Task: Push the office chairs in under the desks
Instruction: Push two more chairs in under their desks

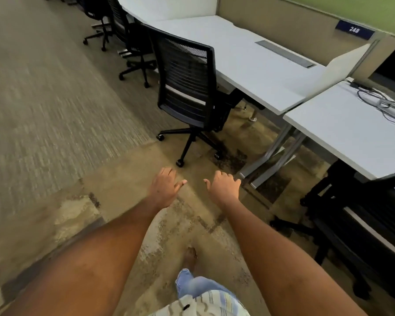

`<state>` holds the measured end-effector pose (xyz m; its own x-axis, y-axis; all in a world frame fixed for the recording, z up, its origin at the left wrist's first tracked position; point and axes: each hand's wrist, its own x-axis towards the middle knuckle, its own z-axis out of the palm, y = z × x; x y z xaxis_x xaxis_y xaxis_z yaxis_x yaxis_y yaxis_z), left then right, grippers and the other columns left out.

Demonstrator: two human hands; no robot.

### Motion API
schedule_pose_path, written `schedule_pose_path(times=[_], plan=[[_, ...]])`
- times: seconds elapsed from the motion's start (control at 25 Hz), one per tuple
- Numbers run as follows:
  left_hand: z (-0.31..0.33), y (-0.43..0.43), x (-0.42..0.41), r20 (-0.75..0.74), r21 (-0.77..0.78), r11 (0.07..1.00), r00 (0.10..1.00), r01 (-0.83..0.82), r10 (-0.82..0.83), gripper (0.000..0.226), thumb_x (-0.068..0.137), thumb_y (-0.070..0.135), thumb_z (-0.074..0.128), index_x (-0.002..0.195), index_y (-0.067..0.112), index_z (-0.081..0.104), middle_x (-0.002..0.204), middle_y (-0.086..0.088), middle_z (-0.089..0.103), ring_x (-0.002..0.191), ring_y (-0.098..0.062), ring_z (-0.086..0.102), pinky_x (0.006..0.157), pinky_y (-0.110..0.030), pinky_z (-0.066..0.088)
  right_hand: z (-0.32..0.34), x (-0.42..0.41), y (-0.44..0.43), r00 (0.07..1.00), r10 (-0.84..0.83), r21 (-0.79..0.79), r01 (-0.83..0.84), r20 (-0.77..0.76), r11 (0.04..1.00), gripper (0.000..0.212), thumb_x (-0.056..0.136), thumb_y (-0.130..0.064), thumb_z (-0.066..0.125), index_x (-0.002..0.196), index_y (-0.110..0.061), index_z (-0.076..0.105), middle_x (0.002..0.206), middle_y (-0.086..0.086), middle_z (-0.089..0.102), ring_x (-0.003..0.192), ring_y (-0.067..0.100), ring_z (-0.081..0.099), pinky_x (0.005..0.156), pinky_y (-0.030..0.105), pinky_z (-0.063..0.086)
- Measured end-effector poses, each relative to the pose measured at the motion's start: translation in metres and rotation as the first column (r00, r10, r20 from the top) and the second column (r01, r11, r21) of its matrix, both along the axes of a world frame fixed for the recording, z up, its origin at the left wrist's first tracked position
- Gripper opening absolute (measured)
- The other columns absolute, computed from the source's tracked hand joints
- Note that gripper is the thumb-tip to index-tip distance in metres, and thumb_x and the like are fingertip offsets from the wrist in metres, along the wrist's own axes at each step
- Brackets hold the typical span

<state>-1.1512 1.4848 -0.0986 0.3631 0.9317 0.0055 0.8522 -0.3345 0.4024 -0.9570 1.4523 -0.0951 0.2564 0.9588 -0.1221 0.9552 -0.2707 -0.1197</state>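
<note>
Your left hand [163, 188] and right hand [224, 187] reached forward, loosely open and holding nothing, palms down over the floor [43, 110], well short of any chair. The nearest office chair [187, 87] stood ahead with its seat partly under the tabletop [249, 62], its mesh back facing you, probably your next push. Another chair [363, 224] sat at your right beside the second desk [351, 133].

Chair [187, 87] before desk [249, 65], beyond both hands [195, 188].

1 head view — looks forward-down over arms, floor [55, 110], desks [249, 65] ahead-right.
</note>
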Motion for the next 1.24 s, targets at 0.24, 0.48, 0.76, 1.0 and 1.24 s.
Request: schedule_pose_path(times=[0.24,0.48,0.76,1.0,1.24], plan=[[0.001,0.127,-0.058,-0.048,-0.097,0.989,0.993,-0.109,0.105,0.05,0.098,0.043,0.043,0.129,0.004,0.045,0.126,-0.016,0.051,0.115,-0.031,0.049,0.097,-0.042,0.042,0.006,-0.029,0.149,0.998,0.056,-0.013,-0.056,0.007,0.998,0.054,0.097,-0.053,0.035,0.129,-0.011,0.048,0.129,0.011,0.057,0.121,0.033,0.047,0.098,0.053,0.035],[0.028,0.265,-0.075,-0.044,-0.045,0.98,0.981,-0.192,0.19,0.058,0.098,0.043,0.044,0.136,0.0,0.039,0.133,-0.018,0.047,0.12,-0.035,0.048,0.101,-0.045,0.041,0.024,-0.063,0.288,0.988,0.155,0.075,-0.154,-0.016,0.985,0.053,0.096,-0.053,0.036,0.126,-0.012,0.049,0.126,0.011,0.058,0.119,0.032,0.048,0.096,0.053,0.034],[0.055,0.411,-0.074,0.021,0.077,0.98,0.983,-0.184,0.183,0.057,0.096,0.042,0.05,0.133,0.0,0.041,0.131,-0.02,0.048,0.121,-0.036,0.048,0.098,-0.044,0.04,0.07,-0.068,0.428,0.991,0.125,0.341,-0.13,0.036,0.931,0.042,0.093,-0.047,0.048,0.114,-0.011,0.052,0.114,0.009,0.061,0.11,0.031,0.053,0.089,0.049,0.04],[0.081,0.553,-0.076,0.076,0.221,0.975,0.997,-0.029,0.012,0.057,0.094,0.04,0.053,0.133,-0.001,0.042,0.128,-0.019,0.051,0.119,-0.034,0.047,0.102,-0.044,0.041,0.116,-0.055,0.54,0.984,-0.137,0.505,0.062,0.114,0.861,0.046,0.09,-0.042,0.056,0.119,-0.006,0.052,0.114,0.011,0.06,0.108,0.032,0.054,0.09,0.047,0.043],[0.117,0.652,-0.065,0.087,0.271,0.953,0.983,0.135,-0.164,0.063,0.09,0.036,0.062,0.137,0.002,0.037,0.135,-0.017,0.046,0.127,-0.032,0.043,0.108,-0.043,0.038,0.132,-0.051,0.593,0.942,-0.311,0.439,0.227,0.129,0.869,0.06,0.086,-0.041,0.063,0.129,-0.004,0.043,0.127,0.014,0.052,0.119,0.032,0.047,0.101,0.047,0.038]])
